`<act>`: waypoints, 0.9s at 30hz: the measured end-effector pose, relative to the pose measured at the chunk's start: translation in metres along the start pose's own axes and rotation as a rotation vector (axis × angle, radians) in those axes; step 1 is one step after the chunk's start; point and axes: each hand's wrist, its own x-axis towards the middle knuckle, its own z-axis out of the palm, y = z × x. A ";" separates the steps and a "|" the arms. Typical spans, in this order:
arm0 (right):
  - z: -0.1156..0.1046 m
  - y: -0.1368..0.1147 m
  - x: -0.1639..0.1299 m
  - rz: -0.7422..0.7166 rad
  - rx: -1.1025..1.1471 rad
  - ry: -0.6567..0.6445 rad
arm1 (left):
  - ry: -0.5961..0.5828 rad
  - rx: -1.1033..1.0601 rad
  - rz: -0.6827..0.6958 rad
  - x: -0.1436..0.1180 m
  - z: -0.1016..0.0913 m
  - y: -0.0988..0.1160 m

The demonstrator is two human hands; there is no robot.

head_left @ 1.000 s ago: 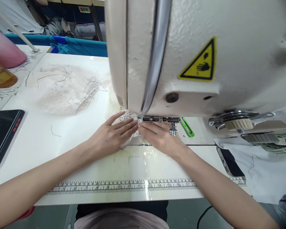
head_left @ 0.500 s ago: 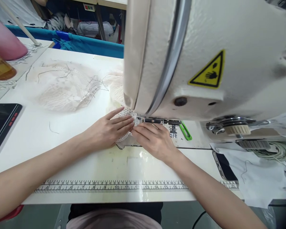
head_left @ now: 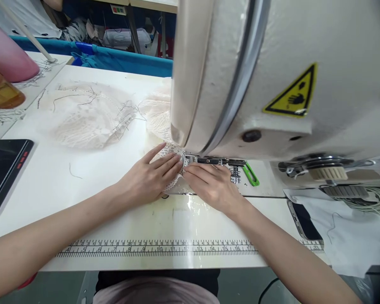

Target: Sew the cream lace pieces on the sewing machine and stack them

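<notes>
You are seated at a white desk [head_left: 50,185] with a cream sewing machine [head_left: 272,76] filling the upper right of the view. Your left hand [head_left: 147,179] lies flat on a small piece of white lace trim [head_left: 174,179], its fingers [head_left: 169,162] side by side and stretched out, pressing the lace down rather than gripping it. Your right hand [head_left: 213,185] rests just beside it, fingers likewise together and flat, their tips at the metal presser foot [head_left: 209,161]. The lace sits between and under both hands, at the needle area; whether it already lies beneath the foot cannot be told, because the machine head hides the needle.

To do this step well, keep both palms low and the fingertips clear of the needle line; the yellow warning sticker [head_left: 293,96] marks that danger. Feed the lace evenly, letting the left hand steer the edge while the right holds it flat. Avoid stretching it, since open lace probably distorts easily.

Nearby, a heap of pale lace pieces [head_left: 88,116] lies well to the left, a dark phone [head_left: 3,169] at the far left edge, a green clip [head_left: 251,175] beside the foot, and a printed ruler strip [head_left: 158,248] along the desk's near edge.
</notes>
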 end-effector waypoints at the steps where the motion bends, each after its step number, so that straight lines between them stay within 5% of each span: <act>1: 0.000 0.000 0.000 -0.001 -0.011 0.012 | 0.001 0.006 -0.003 0.000 -0.001 0.001; 27: 0.006 0.012 -0.006 0.020 0.077 0.054 | -0.018 0.106 -0.038 0.002 -0.003 0.004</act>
